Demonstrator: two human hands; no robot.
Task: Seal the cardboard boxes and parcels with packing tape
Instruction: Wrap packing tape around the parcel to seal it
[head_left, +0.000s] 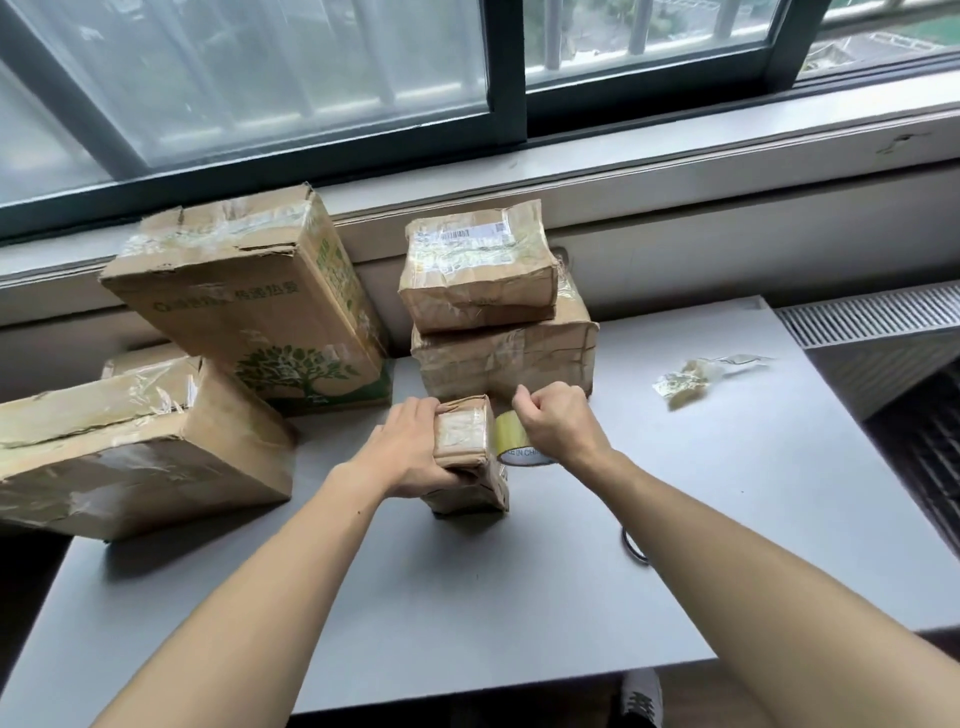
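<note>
A small cardboard parcel (465, 441) stands on end in the middle of the grey table (467, 597). My left hand (410, 447) grips its left side, with the thumb curled round the lower front. Right beside the parcel, my right hand (553, 421) holds a roll of yellowish packing tape (511, 439); the fingers are curled over the roll and hide most of it. Only the roll's left rim and part of its printed core show.
Two taped boxes (493, 312) are stacked behind the parcel. A large box with a green tree print (249, 306) leans at the back left, and another taped box (140, 447) lies at the left. Crumpled tape scraps (691, 382) lie at the right. A dark looped object (635, 545) peeks from under my right forearm.
</note>
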